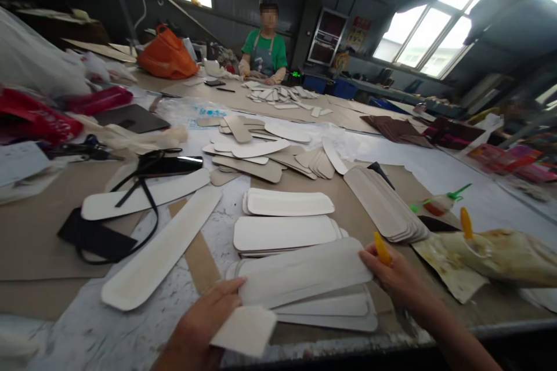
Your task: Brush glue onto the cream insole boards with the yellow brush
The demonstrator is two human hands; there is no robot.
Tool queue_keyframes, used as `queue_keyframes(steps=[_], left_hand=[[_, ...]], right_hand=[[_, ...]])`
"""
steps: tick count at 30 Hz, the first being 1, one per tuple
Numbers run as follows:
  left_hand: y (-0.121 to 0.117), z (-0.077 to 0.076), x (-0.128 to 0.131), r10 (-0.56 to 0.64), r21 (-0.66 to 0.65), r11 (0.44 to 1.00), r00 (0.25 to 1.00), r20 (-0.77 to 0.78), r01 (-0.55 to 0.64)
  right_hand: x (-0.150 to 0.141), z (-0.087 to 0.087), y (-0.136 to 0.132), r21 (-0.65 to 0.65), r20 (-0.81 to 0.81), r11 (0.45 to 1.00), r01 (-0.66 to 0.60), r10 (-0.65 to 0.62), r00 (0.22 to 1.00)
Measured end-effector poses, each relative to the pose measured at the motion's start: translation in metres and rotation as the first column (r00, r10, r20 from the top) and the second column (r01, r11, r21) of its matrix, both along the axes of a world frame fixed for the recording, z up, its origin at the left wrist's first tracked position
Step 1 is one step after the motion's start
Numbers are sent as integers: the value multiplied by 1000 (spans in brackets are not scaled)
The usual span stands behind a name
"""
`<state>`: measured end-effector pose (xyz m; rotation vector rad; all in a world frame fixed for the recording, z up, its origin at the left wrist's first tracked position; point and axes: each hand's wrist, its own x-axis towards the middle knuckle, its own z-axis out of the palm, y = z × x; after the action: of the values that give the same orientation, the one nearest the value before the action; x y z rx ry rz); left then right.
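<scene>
A long pale panel with rounded corners (307, 271) lies tilted over a fanned stack of similar panels (331, 320) at the table's front. At its left end, the fingertips of my left hand (204, 319) touch it. That hand also grips a small off-white flat piece (246, 329), which sticks out to the right. My right hand (394, 278) pinches the panel's right end and keeps a yellow-handled tool (382, 249) in its grip. The tool's working end is not clear. Two more stacks of white panels (285, 231) (289, 203) lie just beyond.
Loose panels (256, 151) pile up mid-table, beside a grey panel stack (383, 203). Left are long panels (161, 249) and black straps (152, 208). Right, a stained bag (500, 252) holds another yellow handle (466, 223). A person in green (265, 49) works across the table.
</scene>
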<state>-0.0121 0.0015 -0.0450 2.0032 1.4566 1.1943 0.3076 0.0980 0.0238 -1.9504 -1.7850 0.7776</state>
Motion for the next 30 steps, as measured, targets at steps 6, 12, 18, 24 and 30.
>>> queue_keyframes(steps=[6, 12, 18, 24, 30], left_hand=[[10, 20, 2, 648, -702, 706, 481, 590, -90], [12, 38, 7, 652, -711, 703, 414, 636, -14], [5, 53, 7, 679, -764, 643, 418, 604, 59], [4, 46, 4, 696, -804, 590, 461, 551, 71], [3, 56, 9, 720, -807, 568, 378, 581, 158]], right_hand=[[-1, 13, -10, -46, -232, 996, 77, -85, 969], [-15, 21, -19, -108, -363, 990, 89, -123, 923], [-18, 4, -25, -101, -412, 995, 17, -58, 909], [-16, 1, -32, -21, -357, 999, -36, 26, 934], [-17, 4, -40, -60, -394, 997, -45, 18, 919]])
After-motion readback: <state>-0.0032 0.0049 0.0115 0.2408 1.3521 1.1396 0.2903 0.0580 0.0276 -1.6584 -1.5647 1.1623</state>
